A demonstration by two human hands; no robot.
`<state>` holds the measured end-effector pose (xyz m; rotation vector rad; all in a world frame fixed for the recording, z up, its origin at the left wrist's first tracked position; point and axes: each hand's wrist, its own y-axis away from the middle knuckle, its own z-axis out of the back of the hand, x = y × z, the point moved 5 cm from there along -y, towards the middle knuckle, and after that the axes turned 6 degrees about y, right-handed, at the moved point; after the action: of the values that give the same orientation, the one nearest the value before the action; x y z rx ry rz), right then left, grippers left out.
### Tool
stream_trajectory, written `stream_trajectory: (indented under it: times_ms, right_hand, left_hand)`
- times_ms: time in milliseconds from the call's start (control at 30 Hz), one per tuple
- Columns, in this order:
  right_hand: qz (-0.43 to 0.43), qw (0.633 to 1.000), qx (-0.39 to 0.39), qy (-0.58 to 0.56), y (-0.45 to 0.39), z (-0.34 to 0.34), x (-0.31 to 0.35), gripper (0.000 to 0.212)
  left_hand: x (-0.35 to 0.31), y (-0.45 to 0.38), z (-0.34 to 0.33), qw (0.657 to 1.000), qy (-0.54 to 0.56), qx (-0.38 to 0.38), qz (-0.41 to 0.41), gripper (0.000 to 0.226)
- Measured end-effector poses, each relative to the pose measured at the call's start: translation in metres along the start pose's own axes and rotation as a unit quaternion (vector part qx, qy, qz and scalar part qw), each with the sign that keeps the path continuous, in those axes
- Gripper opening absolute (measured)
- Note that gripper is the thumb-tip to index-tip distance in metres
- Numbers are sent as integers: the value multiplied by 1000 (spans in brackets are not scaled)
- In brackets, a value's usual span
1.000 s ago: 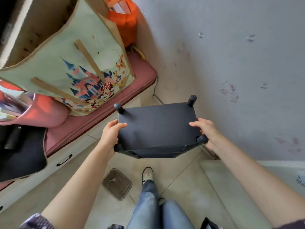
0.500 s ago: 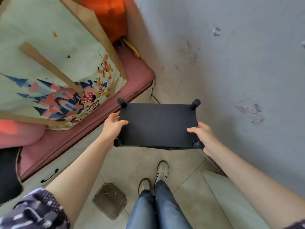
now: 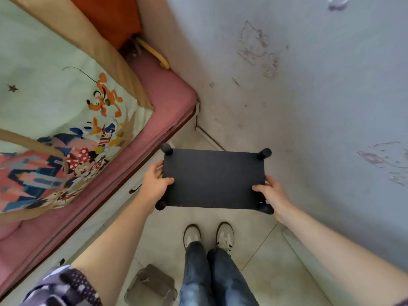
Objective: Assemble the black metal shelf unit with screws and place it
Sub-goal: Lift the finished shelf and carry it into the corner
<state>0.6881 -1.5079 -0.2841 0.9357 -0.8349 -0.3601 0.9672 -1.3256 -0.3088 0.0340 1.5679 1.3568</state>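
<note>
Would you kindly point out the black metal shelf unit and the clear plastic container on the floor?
black metal shelf unit (image 3: 213,178): head view, middle of its flat top panel.
clear plastic container (image 3: 152,286): head view, centre of its lid.

One black shelf (image 3: 213,178) with four round post ends sits at centre frame, held by two hands, left (image 3: 155,184) and right (image 3: 272,193). Two shoes (image 3: 191,235) stand at lower centre, one clear plastic container (image 3: 152,286) at the bottom, and one cartoon-print bag (image 3: 55,111) at upper left.

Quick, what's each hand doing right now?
Left hand: grips the left edge of the black shelf unit.
Right hand: grips its right edge.
</note>
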Motion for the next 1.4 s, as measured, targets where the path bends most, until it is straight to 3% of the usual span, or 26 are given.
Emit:
stream_trajectory:
  times_ms: [433,567,633,767,867,933,1033,1133,1267,1400]
  right_hand:
    - [14,1000,-7,12,-10,-9,-11,55]
    - [-3,999,-32,17,-6,-6,-21,20]
    - [-40,999,-30,12,0,-6,-30,20]
    - [-136,984,15,-110,7,-12,-44,49]
    - [-163,967,32,-194,10,-14,-44,48]
    - [-170,955,29,-243,10,-13,-43,34]
    - [-184,937,26,-297,9,-11,-45,12]
    - [-185,936,27,-298,6,-10,-48,13]
    - [-184,935,2,-302,2,-12,-50,37]
    - [-165,945,-1,-281,0,-12,-39,33]
  left_hand:
    - [-6,-16,-2,999,-21,27,-15,68]
    - [12,4,5,999,4,-36,9,65]
    - [29,17,7,995,64,-60,56,57]
    - [52,32,6,967,189,-67,160,56]
    - [55,35,-2,948,257,-34,187,65]
    - [53,37,-8,947,260,-15,186,67]
    - [47,39,-11,951,262,-29,163,50]
    - [47,37,-12,946,280,-51,152,21]
    - [40,29,-14,947,283,-47,145,24]
    - [21,11,-23,953,271,-31,135,25]
